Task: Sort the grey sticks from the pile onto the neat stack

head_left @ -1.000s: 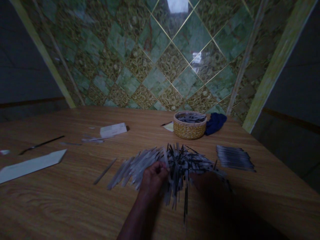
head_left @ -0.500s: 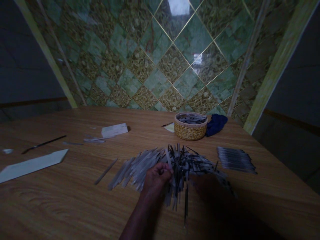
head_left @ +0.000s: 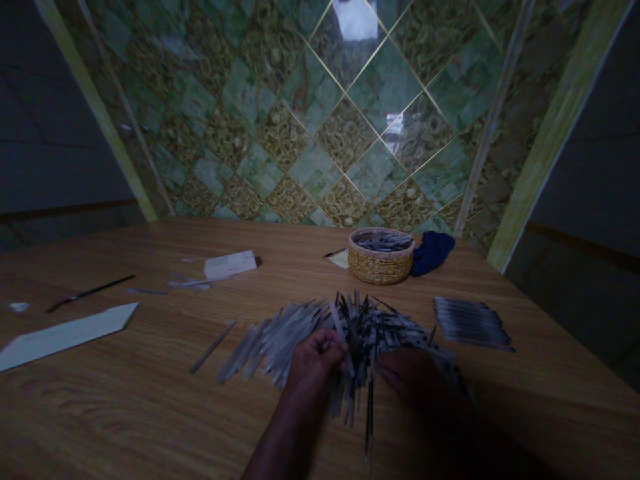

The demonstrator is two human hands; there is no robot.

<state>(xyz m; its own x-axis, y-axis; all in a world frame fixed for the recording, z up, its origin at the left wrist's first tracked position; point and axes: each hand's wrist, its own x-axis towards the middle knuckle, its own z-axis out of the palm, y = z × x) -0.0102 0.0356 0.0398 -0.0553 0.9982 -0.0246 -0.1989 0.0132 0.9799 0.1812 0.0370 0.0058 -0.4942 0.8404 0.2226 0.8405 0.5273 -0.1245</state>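
Observation:
My left hand (head_left: pixel 320 357) is closed in a pinch around a narrow translucent plastic sleeve (head_left: pixel 337 321) that points up and away. Just to its right, my dark, shadowed right hand (head_left: pixel 413 377) has its fingertips together over the pile; what they grip, if anything, is hard to make out. A thin dark stick (head_left: pixel 370 407) extends toward me just left of those fingertips. Both hands are over a fanned heap: pale empty-looking sleeves (head_left: pixel 285 333) on the left, dark thin sticks (head_left: pixel 400 323) on the right.
Right of the heap lies a neat row of sleeved dark sticks (head_left: pixel 470 323). Behind stands a woven basket (head_left: pixel 381 267) full of similar pieces, beside a dark blue cloth (head_left: pixel 433 252). To the left are a white box (head_left: pixel 230 265), a pale flat strip (head_left: pixel 70 333) and a slim dark brush-like tool (head_left: pixel 93 292).
My right hand has moved slightly left, closer to my left hand, and its fingertips show more clearly. My left hand still pinches the plastic sleeve. The view has tilted up a little.

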